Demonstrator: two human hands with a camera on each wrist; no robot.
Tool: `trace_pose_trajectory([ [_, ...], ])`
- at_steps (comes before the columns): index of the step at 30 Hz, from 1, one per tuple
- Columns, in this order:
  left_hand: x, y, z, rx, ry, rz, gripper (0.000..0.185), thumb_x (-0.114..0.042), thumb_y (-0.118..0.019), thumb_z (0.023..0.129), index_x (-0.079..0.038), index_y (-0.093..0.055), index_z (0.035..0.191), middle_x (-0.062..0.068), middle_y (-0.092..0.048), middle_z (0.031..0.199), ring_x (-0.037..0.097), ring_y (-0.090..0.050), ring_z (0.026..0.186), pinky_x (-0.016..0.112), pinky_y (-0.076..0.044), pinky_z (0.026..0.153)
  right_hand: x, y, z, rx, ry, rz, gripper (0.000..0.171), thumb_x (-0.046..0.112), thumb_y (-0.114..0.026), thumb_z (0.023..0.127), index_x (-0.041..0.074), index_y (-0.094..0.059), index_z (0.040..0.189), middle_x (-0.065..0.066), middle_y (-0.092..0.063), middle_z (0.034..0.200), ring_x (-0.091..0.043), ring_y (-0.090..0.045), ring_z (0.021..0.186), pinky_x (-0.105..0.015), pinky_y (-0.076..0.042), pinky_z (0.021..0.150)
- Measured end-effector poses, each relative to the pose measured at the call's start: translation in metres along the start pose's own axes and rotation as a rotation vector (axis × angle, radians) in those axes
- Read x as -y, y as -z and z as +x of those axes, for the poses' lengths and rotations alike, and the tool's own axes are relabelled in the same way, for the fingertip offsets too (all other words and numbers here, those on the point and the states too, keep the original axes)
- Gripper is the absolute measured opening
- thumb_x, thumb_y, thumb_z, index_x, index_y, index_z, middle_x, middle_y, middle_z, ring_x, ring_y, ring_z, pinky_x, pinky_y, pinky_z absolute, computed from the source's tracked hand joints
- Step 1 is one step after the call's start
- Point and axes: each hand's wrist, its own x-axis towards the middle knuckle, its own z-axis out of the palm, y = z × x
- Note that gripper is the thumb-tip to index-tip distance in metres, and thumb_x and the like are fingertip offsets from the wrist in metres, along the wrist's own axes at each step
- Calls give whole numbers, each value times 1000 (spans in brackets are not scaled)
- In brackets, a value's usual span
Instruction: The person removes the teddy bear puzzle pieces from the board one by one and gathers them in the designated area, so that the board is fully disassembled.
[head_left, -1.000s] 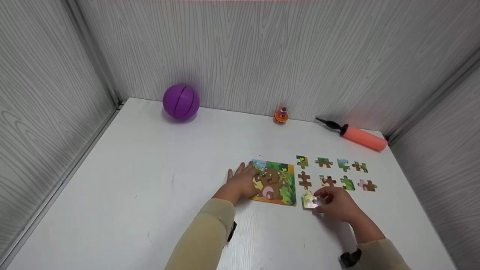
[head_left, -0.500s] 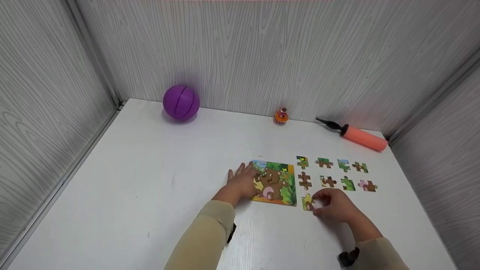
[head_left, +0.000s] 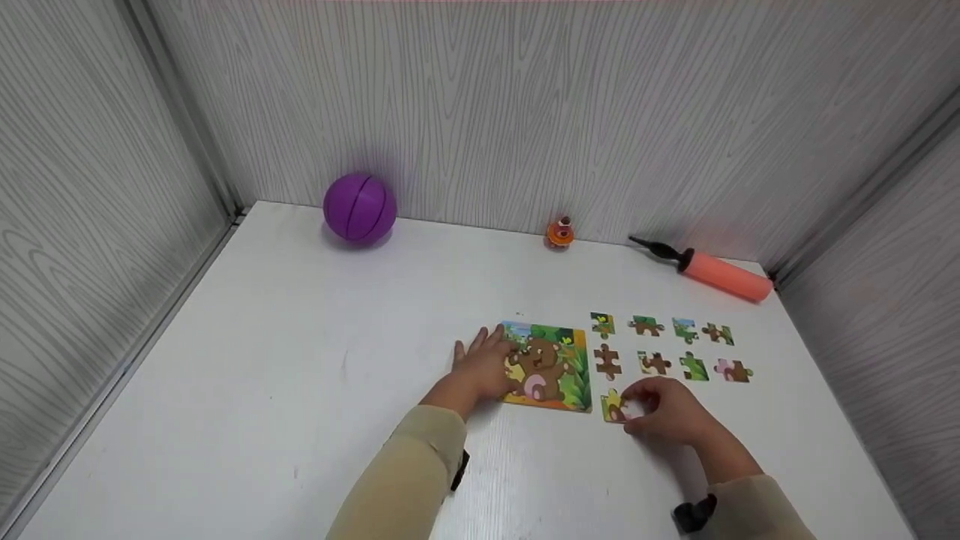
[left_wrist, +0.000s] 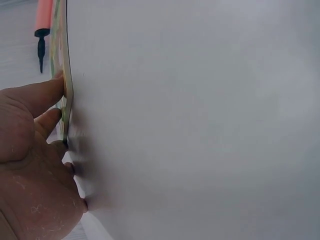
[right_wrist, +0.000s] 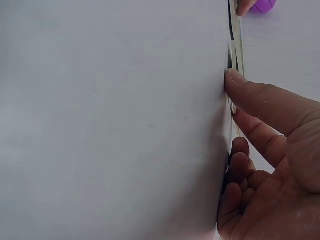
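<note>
My left hand [head_left: 484,369] rests with spread fingers on the left edge of a square bear picture puzzle [head_left: 551,367]. In the left wrist view its thumb [left_wrist: 50,95] and index finger touch the puzzle's top near the rim. My right hand [head_left: 670,411] pinches a yellow, green and brown puzzle piece [head_left: 612,406] between thumb and fingers, low over the table just right of the puzzle's lower corner. Part of that piece is hidden by the fingers. Beyond it lie several loose jigsaw pieces [head_left: 655,363] in two rows, picture side up.
A purple ball [head_left: 360,209] sits at the back left of the white table [head_left: 300,360]. Along the back wall stand a small orange figurine [head_left: 559,233] and, farther right, a coral hand pump [head_left: 724,275] with a black nozzle. Wood-grain panels [head_left: 480,112] enclose the table's back and sides.
The right hand has tilted its piece slightly, so glare on it is gone and its picture shows. The left hand stays on the puzzle's edge. The head view has shifted a little.
</note>
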Motion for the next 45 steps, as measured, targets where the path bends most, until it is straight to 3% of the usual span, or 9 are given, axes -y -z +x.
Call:
trace_pose_trajectory([
  [12, -2, 1, 1, -8, -8, 10, 73, -28, -84, 91, -15, -53, 156, 11, -23, 175, 35, -11, 163, 66, -1, 126, -3, -2, -2, -6, -17, 14, 47, 23, -98, 76, 13, -73, 115, -6, -62, 109, -26, -52, 101, -42, -45, 87],
  [21, 1, -1, 4, -36, -7, -9, 75, -28, -86, 89, -14, -54, 156, 10, -25, 175, 35, -13, 162, 66, -2, 126, -4, -5, -1, -36, 13, 32, 43, 21, -98, 76, 12, -74, 111, -5, -62, 105, -25, -52, 98, -40, -44, 83],
  [27, 2, 2, 3, -29, -21, -60, 78, -23, -86, 87, -16, -52, 157, 12, -21, 175, 36, -13, 162, 67, -1, 125, -6, -5, -2, -30, 13, 33, 53, 25, -98, 76, 12, -70, 119, -6, -61, 108, -25, -52, 101, -41, -45, 87],
  [33, 4, 2, 3, -31, -7, -99, 80, -34, -84, 87, -15, -51, 158, 13, -20, 175, 35, -13, 162, 66, 0, 126, -4, -4, -3, -24, 29, 73, 62, 27, -100, 74, 9, -67, 124, -7, -59, 109, -26, -52, 102, -40, -46, 86],
  [38, 4, 1, 1, -35, 0, -133, 94, -46, -88, 83, -12, -45, 160, 14, -19, 176, 34, -12, 162, 63, 2, 127, -4, -3, -2, -14, 33, 86, 62, 28, -99, 75, 9, -67, 125, -7, -59, 110, -25, -52, 102, -38, -46, 84],
  [45, 6, -4, -2, -73, -62, -145, 120, -40, -98, 69, -9, -33, 165, 21, -21, 174, 38, -15, 161, 67, 1, 125, -11, -2, -6, -54, 44, 155, 65, 23, -100, 74, 7, -66, 127, -7, -61, 109, -25, -52, 99, -36, -46, 81],
])
